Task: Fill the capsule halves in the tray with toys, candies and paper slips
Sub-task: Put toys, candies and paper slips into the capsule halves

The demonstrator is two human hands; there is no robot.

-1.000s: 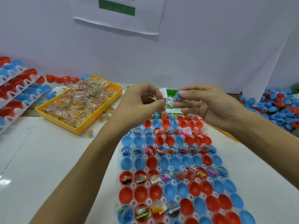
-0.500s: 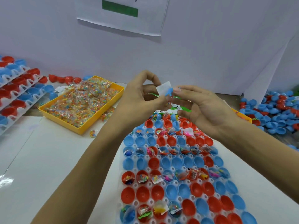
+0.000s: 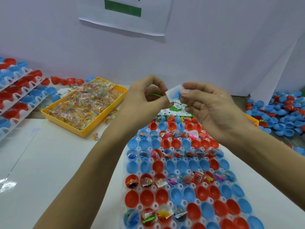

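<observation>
Clear plastic packet [image 3: 173,95] with a small blue toy [image 3: 176,95] inside, pinched between both my hands above the far end of the tray [image 3: 165,205]. Head view only.

Left hand [image 3: 145,100]: thumb and forefinger curled, tips closed on the packet's left edge; other fingers bent loosely behind. A thin green strip [image 3: 154,95] shows inside the curl of this hand; cannot tell what it is.

Right hand [image 3: 212,109]: thumb and forefinger closed on the packet's right edge, over the toy; remaining fingers half-curled, palm turned toward me.

Tray lies at 6 o'clock from my hands, white, packed with red and blue capsule halves [image 3: 181,166]. Alternate rows hold bagged toys and candies; rows between hold bare halves.

Paper slips [image 3: 175,109] sit just below the packet, at the tray's far end, on something green.

Yellow bin [image 3: 85,104] of candy bags at 9 o'clock. Racks [image 3: 18,95] of halves further out at 9. Loose pile of halves [image 3: 280,111] at 3 o'clock.
</observation>
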